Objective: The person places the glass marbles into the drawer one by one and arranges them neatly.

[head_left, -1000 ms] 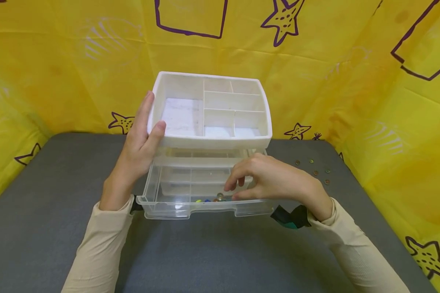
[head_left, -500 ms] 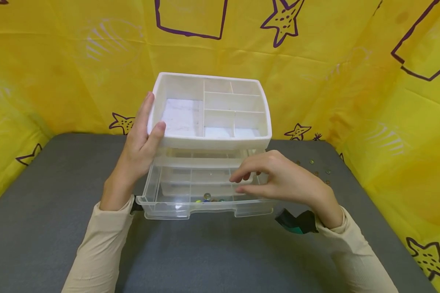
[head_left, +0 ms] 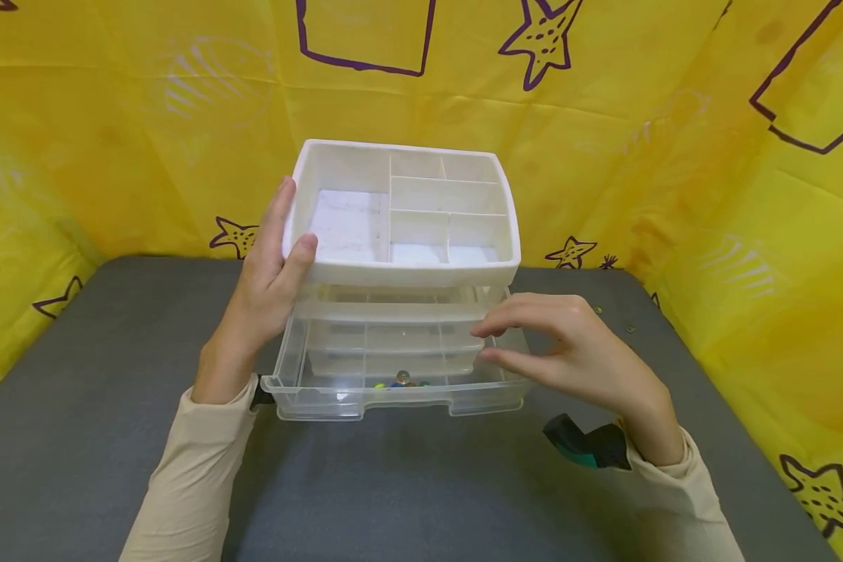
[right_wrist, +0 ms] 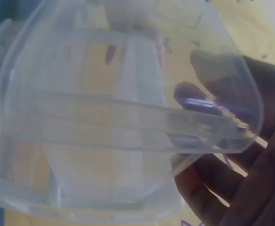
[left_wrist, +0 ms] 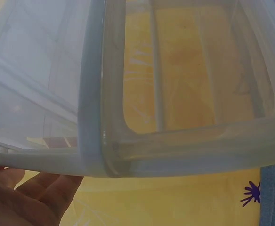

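Observation:
A white plastic drawer organizer (head_left: 407,275) stands mid-table, its top tray split into compartments. Below, a clear drawer (head_left: 400,395) is pulled out toward me. Several marbles (head_left: 403,378) lie by its front wall. My left hand (head_left: 256,293) grips the organizer's upper left side, thumb over the rim; in the left wrist view some fingers (left_wrist: 43,193) lie along that side. At the drawer's right edge hovers my right hand (head_left: 569,351), thumb and fingers parted with nothing between them. In the right wrist view its fingers (right_wrist: 208,179) show beside and through the clear plastic.
Small round pieces (head_left: 630,329) lie on the grey table (head_left: 421,492) at the right, partly behind my right hand. Yellow cloth (head_left: 407,94) with sea drawings hangs behind and along both sides.
My right hand has drawn back to the right, from over the drawer to its right edge. A marble in the drawer has rolled left, then slightly right. The left hand stays put.

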The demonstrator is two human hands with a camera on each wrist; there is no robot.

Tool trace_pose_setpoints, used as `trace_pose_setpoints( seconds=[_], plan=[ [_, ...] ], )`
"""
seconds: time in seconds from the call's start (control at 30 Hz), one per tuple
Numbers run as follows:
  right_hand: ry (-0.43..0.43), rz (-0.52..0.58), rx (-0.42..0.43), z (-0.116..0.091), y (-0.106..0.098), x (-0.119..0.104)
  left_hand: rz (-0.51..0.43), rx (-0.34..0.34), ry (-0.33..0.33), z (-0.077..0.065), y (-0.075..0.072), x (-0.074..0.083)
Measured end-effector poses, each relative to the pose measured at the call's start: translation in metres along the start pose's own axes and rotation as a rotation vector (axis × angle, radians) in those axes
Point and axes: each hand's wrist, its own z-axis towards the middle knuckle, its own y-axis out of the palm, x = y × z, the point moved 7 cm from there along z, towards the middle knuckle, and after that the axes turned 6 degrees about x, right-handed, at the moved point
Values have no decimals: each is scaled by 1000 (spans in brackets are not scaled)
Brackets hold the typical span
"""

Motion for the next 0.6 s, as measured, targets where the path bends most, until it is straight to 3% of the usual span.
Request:
trace_pose_setpoints(
  seconds=[0.2,0.6],
  plan=[
    [3,-27,101,-10,-13,2,-22,2,3,1,0,0],
    [72,-123,198,-36,-32,17,-21,3,17,0,1,0]
  ],
)
